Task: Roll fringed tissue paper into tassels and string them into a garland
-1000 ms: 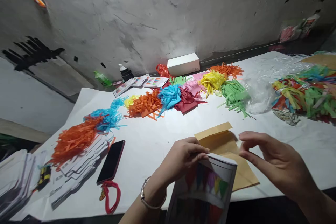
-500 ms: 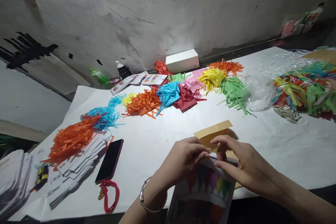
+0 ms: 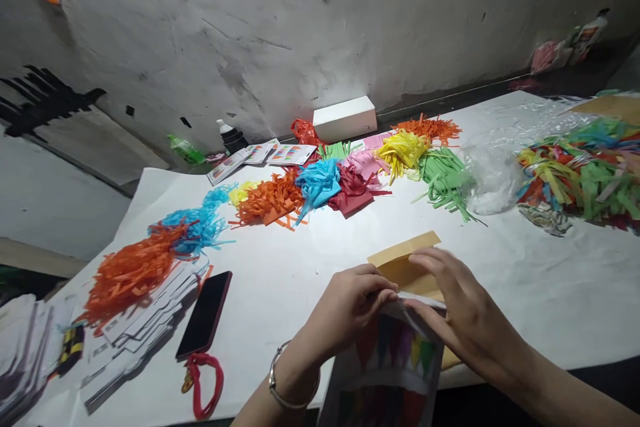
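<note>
My left hand (image 3: 347,307) pinches the top left edge of a clear packet with a printed card of coloured pennants (image 3: 390,367), held up at the table's near edge. My right hand (image 3: 463,313) is closed on the packet's top right, thumb at its mouth and fingers curled over the rim. Behind both hands a brown paper envelope (image 3: 403,257) lies flat on the white table (image 3: 300,267), partly hidden by my right hand. A silver bangle sits on my left wrist.
Heaps of fringed coloured paper (image 3: 320,183) run across the table's far side, with an orange heap (image 3: 133,270) at the left. A black phone with red strap (image 3: 204,313), stacked white cards (image 3: 140,327), a white box (image 3: 345,119), clear plastic (image 3: 493,170) and a mixed heap (image 3: 585,173) lie around.
My right hand has come in from the right, where it hovered open, and closed onto the top of the packet. My left hand has kept its pinch.
</note>
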Demonstrator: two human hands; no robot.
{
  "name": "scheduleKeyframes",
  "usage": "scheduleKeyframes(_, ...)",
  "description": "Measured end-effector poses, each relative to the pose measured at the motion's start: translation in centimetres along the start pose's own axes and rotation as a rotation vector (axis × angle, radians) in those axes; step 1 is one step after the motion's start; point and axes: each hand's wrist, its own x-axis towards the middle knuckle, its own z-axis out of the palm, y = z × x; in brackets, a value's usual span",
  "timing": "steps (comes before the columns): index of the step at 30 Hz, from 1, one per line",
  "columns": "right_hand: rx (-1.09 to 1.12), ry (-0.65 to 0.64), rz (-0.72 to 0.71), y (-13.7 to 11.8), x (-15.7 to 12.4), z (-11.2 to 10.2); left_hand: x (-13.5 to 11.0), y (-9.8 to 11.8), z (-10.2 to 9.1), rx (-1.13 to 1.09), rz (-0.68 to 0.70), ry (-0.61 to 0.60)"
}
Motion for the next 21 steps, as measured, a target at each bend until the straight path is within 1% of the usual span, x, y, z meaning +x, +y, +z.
scheduleKeyframes(2, -0.096, 0.118, -0.069, -0.1, -0.5, 0.4, 0.1, -0.1, 0.1, -0.006, -0.021, 0.01)
scheduleKeyframes(3, -0.108, 0.146, -0.105, -0.2, -0.7, 0.7, 0.2, -0.2, 0.1, -0.009, -0.025, 0.019)
scheduleKeyframes(6, -0.027, 0.13, -0.182, -0.8, -1.1, 1.6, 0.4, -0.1, 0.3, -0.027, -0.026, 0.04)
scheduleKeyframes(7, 0.009, 0.112, -0.174, -0.9, -1.0, 1.9, 0.4, -0.1, 0.3, -0.039, -0.023, 0.044)
scheduleKeyframes(10, 0.081, 0.064, -0.079, -1.0, -0.6, 2.5, 0.4, 0.0, 0.7, -0.108, -0.03, 0.06)
scheduleKeyframes(13, 0.089, 0.025, -0.033, -0.2, -0.9, 2.2, 0.1, -0.3, 1.0, -0.179, -0.049, 0.075)
scheduleKeyframes(15, 0.069, 0.02, -0.013, 0.8, -2.1, 1.6, -0.3, -0.5, 0.9, -0.184, -0.062, 0.092)
scheduleKeyframes(17, 0.074, 0.03, 0.072, 1.8, -4.2, 1.2, -0.6, -0.7, 0.6, -0.196, -0.094, 0.128)
scheduleKeyframes(18, 0.098, 0.036, 0.147, 2.2, -5.4, 1.2, -0.7, -0.8, 0.3, -0.22, -0.116, 0.152)
scheduleKeyframes(19, 0.14, 0.053, 0.258, 2.4, -6.7, 1.4, -0.7, -0.9, 0.1, -0.257, -0.137, 0.175)
scheduleKeyframes(20, 0.189, 0.031, 0.373, 2.5, -7.8, 1.7, -0.7, -0.9, -0.2, -0.307, -0.156, 0.197)
scheduleKeyframes(21, 0.246, -0.016, 0.456, 2.5, -8.6, 2.2, -0.6, -1.0, -0.5, -0.363, -0.17, 0.216)
